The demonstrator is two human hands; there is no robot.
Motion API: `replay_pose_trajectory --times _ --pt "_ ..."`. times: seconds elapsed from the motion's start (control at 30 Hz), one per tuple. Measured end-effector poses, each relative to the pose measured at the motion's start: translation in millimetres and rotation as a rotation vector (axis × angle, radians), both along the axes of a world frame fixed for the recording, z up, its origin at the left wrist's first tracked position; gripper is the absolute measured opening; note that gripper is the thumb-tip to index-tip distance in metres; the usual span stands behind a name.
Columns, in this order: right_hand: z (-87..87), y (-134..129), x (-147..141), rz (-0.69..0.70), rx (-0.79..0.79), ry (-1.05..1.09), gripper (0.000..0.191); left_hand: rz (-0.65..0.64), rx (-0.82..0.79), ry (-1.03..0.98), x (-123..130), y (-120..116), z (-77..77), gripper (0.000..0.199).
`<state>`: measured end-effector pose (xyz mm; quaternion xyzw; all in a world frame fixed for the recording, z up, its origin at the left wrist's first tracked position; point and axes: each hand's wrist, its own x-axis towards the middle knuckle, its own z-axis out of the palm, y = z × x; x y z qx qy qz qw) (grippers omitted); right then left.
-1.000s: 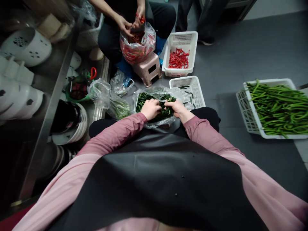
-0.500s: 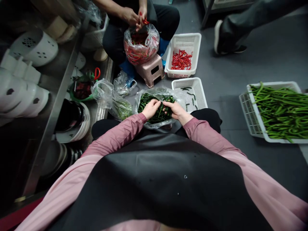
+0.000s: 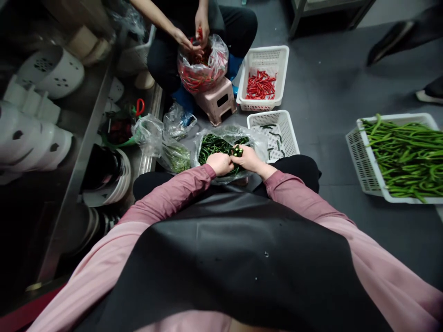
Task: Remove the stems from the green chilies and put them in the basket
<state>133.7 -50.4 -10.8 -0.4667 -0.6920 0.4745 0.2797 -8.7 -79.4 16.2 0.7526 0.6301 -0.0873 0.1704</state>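
My right hand [image 3: 250, 159] is wrapped round a small bunch of green chili peppers [image 3: 237, 151], their ends poking up above the fingers. Close against it is my left hand [image 3: 220, 163], its fingers closed at the lower side of the bunch; what they pinch is hidden. Both hands are over a clear plastic bag [image 3: 258, 137] between my knees, filled with dark green chili peppers [image 3: 212, 145]. Just beyond my right knee, a white perforated basket [image 3: 289, 133] has several green peppers on its bottom.
Opposite, a person's hands [image 3: 188, 42] work over a bag of red chilies [image 3: 199, 79] on a stool [image 3: 215, 99]. A white basket [image 3: 284, 57] contains red chilies. At right stands a basket of long green peppers [image 3: 408, 157]. A metal shelf [image 3: 83, 133] with bowls lines the left; someone's shoe [image 3: 389, 42] passes upper right.
My left hand has turned and moved down against my right hand, and the bunch's ends now show upright. The passer-by's legs have moved right. The person opposite has lowered one hand to the bag.
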Motion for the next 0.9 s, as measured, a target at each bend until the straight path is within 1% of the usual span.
replay_pose_trajectory --times 0.1,0.17,0.2,0.23,0.3,0.33,0.37,0.4,0.47,0.5,0.53,0.6,0.67,0.73,0.8,0.83,0.9 --pt "0.1 -0.5 0.9 0.037 0.041 0.048 0.019 -0.006 -0.146 -0.106 0.6 4.6 -0.8 0.029" --pt "0.3 -0.3 1.5 0.007 -0.041 0.143 0.021 -0.030 -0.195 -0.149 -5.2 5.7 -0.4 0.030" --pt "0.2 0.4 1.8 -0.036 -0.122 0.197 0.021 -0.043 -0.160 -0.133 -9.4 5.1 0.2 0.029" --pt "-0.2 1.4 2.1 -0.096 -0.216 0.250 0.020 -0.051 -0.078 -0.092 -13.7 3.5 0.8 0.027" --pt "-1.4 4.6 2.7 -0.220 -0.390 0.343 0.020 -0.090 0.150 0.013 -20.7 -2.3 0.5 0.026" --pt "-2.0 6.4 3.1 -0.267 -0.459 0.383 0.020 -0.142 0.234 0.049 -22.2 -6.2 -1.3 0.026" --pt "-2.4 8.0 3.5 -0.298 -0.515 0.418 0.019 -0.215 0.270 0.068 -22.1 -10.5 -4.6 0.024" --pt "-2.5 9.2 4.0 -0.313 -0.560 0.450 0.019 -0.302 0.256 0.073 -20.3 -15.0 -9.5 0.021" --pt "-1.8 10.1 5.0 -0.303 -0.617 0.496 0.017 -0.458 0.150 0.064 -12.4 -22.8 -23.0 0.023" --pt "-1.2 9.8 5.4 -0.287 -0.634 0.512 0.016 -0.494 0.101 0.067 -7.4 -25.4 -30.4 0.026" --pt "-0.6 9.1 5.8 -0.272 -0.646 0.522 0.015 -0.496 0.068 0.078 -2.4 -27.0 -37.3 0.028" --pt "-0.3 7.5 6.5 -0.250 -0.662 0.528 0.016 -0.441 0.033 0.112 5.3 -26.4 -47.2 0.031" --pt "-1.3 6.7 7.5 -0.241 -0.667 0.520 0.018 -0.394 -0.033 0.144 7.4 -22.0 -49.8 0.029" --pt "-3.2 7.2 8.7 -0.248 -0.665 0.518 0.019 -0.363 -0.123 0.162 3.2 -15.6 -45.0 0.025" --pt "-4.9 8.4 9.6 -0.266 -0.670 0.519 0.021 -0.314 -0.157 0.156 -5.9 -8.6 -34.6 0.023" --pt "-5.5 8.8 9.7 -0.274 -0.679 0.514 0.021 -0.275 -0.132 0.137 -11.5 -5.0 -27.9 0.023" --pt "-5.8 8.6 8.9 -0.281 -0.702 0.491 0.021 -0.166 -0.034 0.051 -23.2 2.7 -13.0 0.022"
